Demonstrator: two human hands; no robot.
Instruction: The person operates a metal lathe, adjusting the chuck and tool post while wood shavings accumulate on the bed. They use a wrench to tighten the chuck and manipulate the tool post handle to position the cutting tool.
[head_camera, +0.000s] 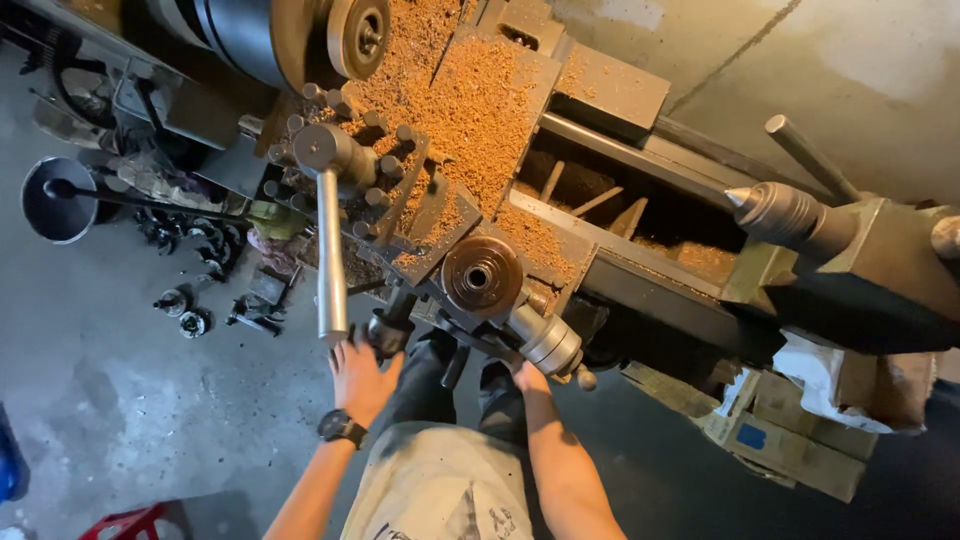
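Observation:
I look down on a metal lathe (600, 210) whose carriage is covered in orange-brown chips (470, 100). My left hand (362, 372), a dark watch on its wrist, is wrapped on a dark knob handle (388, 330) below the tool post, beside a long steel lever (331, 255). My right hand (527, 377) reaches under the silver cross-slide handle (548, 342) by the round dial (481, 277); its fingers are mostly hidden. The tool post (385, 185) carries several bolts.
The chuck (285, 35) sits at the top left and the tailstock with its pointed centre (775, 210) at the right. Metal parts and a round dish (58, 200) lie on the grey floor at left. Cardboard boxes (790, 430) stand under the tailstock. A red stool (130, 522) is at the bottom left.

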